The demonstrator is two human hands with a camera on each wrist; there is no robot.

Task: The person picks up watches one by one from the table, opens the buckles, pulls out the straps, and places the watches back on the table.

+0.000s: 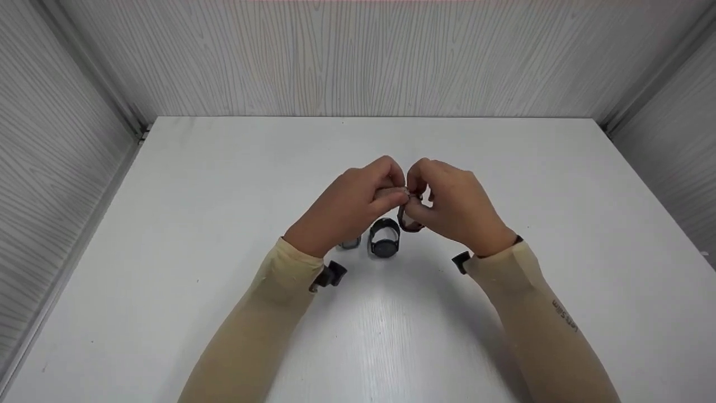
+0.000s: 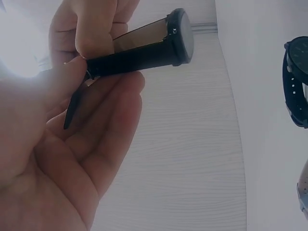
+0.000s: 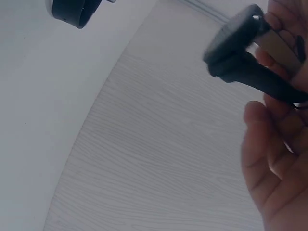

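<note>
Both hands meet above the middle of the table around a dark-strapped wristwatch (image 1: 411,228). My left hand (image 1: 349,202) pinches its strap between thumb and fingers; in the left wrist view the strap (image 2: 134,58) forms a loop with the round case (image 2: 183,36) at its far end. My right hand (image 1: 456,204) pinches the strap ends from the other side, and the watch (image 3: 236,45) hangs from the fingers in the right wrist view. The fingers hide the buckle, so I cannot tell if it is fastened.
On the white table (image 1: 224,162), a black wristwatch (image 1: 385,248) stands on its looped strap just below the hands. Left of it is a grey watch (image 1: 351,243), partly covered by the left wrist. Wood-grain panels (image 1: 358,56) enclose the back and sides.
</note>
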